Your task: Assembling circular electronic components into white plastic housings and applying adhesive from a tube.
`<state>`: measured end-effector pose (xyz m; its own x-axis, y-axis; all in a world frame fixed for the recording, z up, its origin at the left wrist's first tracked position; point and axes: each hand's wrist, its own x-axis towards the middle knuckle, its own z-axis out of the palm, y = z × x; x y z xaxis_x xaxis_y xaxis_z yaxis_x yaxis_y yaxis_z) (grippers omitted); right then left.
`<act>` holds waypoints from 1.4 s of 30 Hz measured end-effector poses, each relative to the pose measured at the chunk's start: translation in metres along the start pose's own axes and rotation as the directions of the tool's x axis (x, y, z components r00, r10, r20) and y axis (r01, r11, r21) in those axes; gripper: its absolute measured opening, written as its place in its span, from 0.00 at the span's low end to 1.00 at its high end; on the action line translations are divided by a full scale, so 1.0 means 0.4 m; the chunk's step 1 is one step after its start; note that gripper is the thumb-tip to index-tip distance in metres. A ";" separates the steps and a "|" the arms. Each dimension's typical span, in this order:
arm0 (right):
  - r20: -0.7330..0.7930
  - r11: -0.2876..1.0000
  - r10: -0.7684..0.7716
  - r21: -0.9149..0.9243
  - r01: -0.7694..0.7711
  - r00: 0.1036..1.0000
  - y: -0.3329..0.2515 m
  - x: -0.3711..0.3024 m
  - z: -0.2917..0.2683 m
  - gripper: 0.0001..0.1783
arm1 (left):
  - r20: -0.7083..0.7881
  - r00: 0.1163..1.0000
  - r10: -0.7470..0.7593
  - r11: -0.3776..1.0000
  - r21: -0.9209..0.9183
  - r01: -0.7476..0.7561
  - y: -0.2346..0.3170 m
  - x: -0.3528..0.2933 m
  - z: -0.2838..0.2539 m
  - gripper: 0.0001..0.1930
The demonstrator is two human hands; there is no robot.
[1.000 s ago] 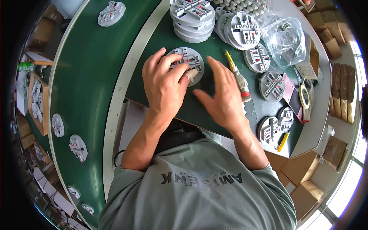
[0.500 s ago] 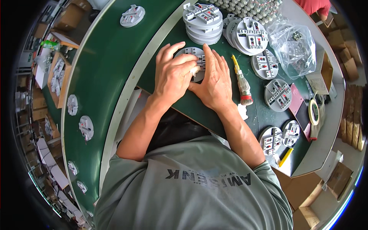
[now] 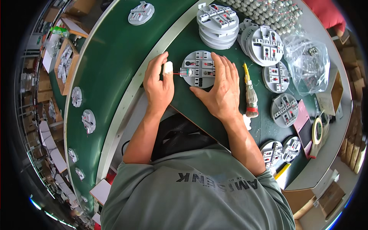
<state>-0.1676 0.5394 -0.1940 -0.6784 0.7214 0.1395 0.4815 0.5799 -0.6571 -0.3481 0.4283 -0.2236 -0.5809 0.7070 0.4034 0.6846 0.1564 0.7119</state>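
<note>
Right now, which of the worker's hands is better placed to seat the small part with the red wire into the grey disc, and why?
The left hand: it pinches the white piece on the red wire beside the grey disc. The right hand lies flat, steadying the disc.

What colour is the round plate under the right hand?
Grey, with small red marks, seen in the head view: the round plate under the right hand.

One camera on the head, looking straight down

There is only one view, so no part is shared with another. The camera sits on the person's head, right above the round grey plate (image 3: pixel 199 69), and faces down at it from close by. The person's own shoulders fill the bottom, below the plate. The green belt (image 3: pixel 111 65) curves past left of the plate (it looks bent because the wide lens bends lines near the rim). The far bench edge lies right of the plate.
</note>
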 end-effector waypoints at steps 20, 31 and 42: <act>-0.004 0.987 0.014 0.159 -0.013 1.000 0.056 -0.045 -0.023 0.60 | 0.435 0.793 0.426 0.900 -0.121 -0.418 0.062 0.035 -0.055 0.24; 0.041 0.775 0.124 0.620 -0.123 0.991 0.076 -0.030 -0.041 0.45 | 0.361 0.883 0.301 0.932 -0.308 -0.191 0.055 0.099 -0.059 0.16; -0.543 0.926 0.375 0.180 -0.332 0.751 0.275 0.073 -0.476 0.21 | 0.500 0.816 -0.288 0.830 -0.295 0.474 0.027 0.066 -0.024 0.12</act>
<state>-0.0289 0.6962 -0.1213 -0.0278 0.9649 0.2611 0.5711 0.2297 -0.7881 -0.3604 0.4420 -0.1997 -0.4513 0.8773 -0.1635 0.1627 0.2610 0.9515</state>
